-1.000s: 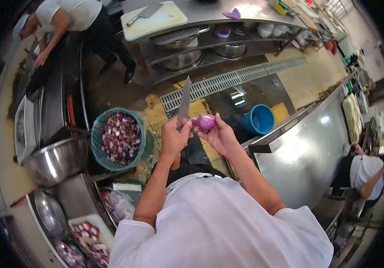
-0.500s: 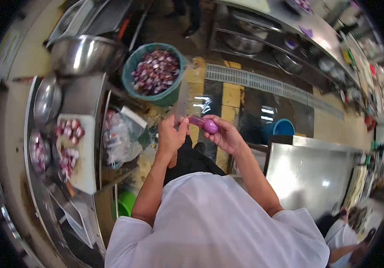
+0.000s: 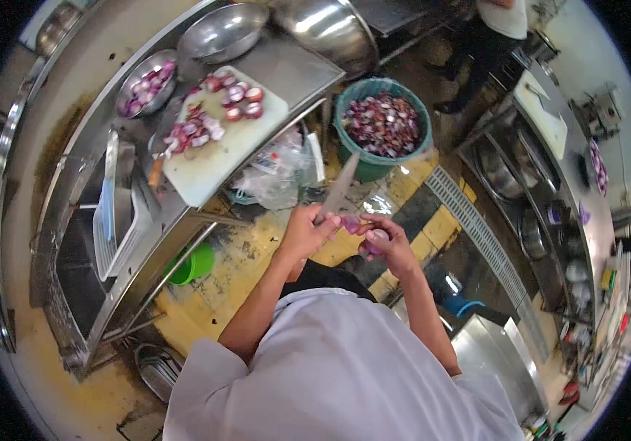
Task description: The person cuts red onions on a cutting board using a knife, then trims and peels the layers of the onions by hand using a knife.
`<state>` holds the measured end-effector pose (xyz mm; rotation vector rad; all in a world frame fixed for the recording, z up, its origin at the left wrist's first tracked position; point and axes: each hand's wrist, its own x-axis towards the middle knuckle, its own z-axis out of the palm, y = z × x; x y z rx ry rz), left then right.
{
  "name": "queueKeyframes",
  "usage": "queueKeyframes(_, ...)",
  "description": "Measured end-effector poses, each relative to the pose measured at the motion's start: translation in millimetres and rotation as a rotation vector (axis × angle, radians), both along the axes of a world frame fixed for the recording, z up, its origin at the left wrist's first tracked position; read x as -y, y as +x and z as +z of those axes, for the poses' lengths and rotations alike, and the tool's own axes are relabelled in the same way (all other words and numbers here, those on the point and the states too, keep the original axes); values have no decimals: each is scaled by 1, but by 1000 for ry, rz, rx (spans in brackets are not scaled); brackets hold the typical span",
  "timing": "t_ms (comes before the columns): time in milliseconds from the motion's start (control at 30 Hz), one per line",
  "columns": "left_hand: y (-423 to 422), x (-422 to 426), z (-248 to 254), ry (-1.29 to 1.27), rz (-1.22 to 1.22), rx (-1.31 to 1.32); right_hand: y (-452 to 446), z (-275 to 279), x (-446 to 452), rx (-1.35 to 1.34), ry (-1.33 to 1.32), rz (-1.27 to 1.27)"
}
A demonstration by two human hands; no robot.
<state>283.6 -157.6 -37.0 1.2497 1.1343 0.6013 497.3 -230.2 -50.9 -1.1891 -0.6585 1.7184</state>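
A kitchen knife (image 3: 343,184) is gripped in my left hand (image 3: 304,235), its broad blade pointing up and away from me. The thumb and fingers of that hand also pinch a strip of purple onion skin (image 3: 350,224). My right hand (image 3: 396,250) is closed around a peeled-looking purple onion (image 3: 377,240), close beside the left fingertips. The skin stretches between the two hands; whether it is still joined to the onion I cannot tell. Just beyond the blade stands a green bin (image 3: 368,171) heaped with purple and white onion pieces.
At left, a white cutting board (image 3: 196,176) carries onions and cut pieces. Steel bowls (image 3: 225,33) stand behind it, one holding onion pieces. Plastic bags (image 3: 275,173) sit below the counter. A floor drain (image 3: 481,239) runs at right. Another person (image 3: 470,59) stands at the back.
My view has turned left, so the counter, board and bin appear further right. Both hands stay close together, with the knife and onion still held; the onion sits lower in my right fingers.
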Motion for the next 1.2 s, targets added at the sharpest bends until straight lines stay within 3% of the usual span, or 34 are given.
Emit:
queueKeyframes(100, -33, 4, -7, -36, -8, 18, -46, 2, -14, 116, 68, 124)
queueKeyframes(300, -105, -2, -8, 39, 207, 1, -141, 1, -40, 437, 206, 310)
queueKeyframes(467, -158, -10, -5, -79, 187, 38, -192, -13, -57, 450, 85, 227)
queueKeyframes(567, -185, -18, -14, -117, 189, 10, -191, -28, -82, 434, 187, 169)
queueKeyframes(667, -213, -26, -12, -132, 267, 78, -166, -13, -127, 468, 259, -12)
queueKeyframes(733, -229, -31, -4, -137, 290, 77, -134, -5, -169, 628, 257, -153)
queueKeyframes(767, -239, -33, -2, -138, 310, 69, -96, -34, -198, 734, 282, -250)
queueKeyframes(800, -250, -35, -13, -127, 310, 74, -52, -64, -236, 757, 614, -223)
queueKeyframes(833, -261, -34, -12, -120, 352, 66, -38, -41, -254, 790, 329, -262)
queueKeyframes(867, -270, -34, -10, -121, 369, 45, -3, -52, -284, 1011, 256, -285)
queueKeyframes(900, -276, -34, -9, -122, 386, 27, 50, -92, -323, 1018, 484, -274)
queueKeyframes(933, -285, -32, -17, -111, 418, 3, 106, -124, -357, 1329, 443, -160)
queueKeyframes(967, -292, -30, -14, -105, 459, -4, 104, -107, -364, 1801, 459, -133)
queueKeyframes(1100, -304, -33, -6, -138, 598, -101, 203, -155, -444, 1779, 165, 119)
queueKeyframes(1200, -298, -43, -10, -148, 768, -54, 159, -122, -485, 1624, 56, 166)
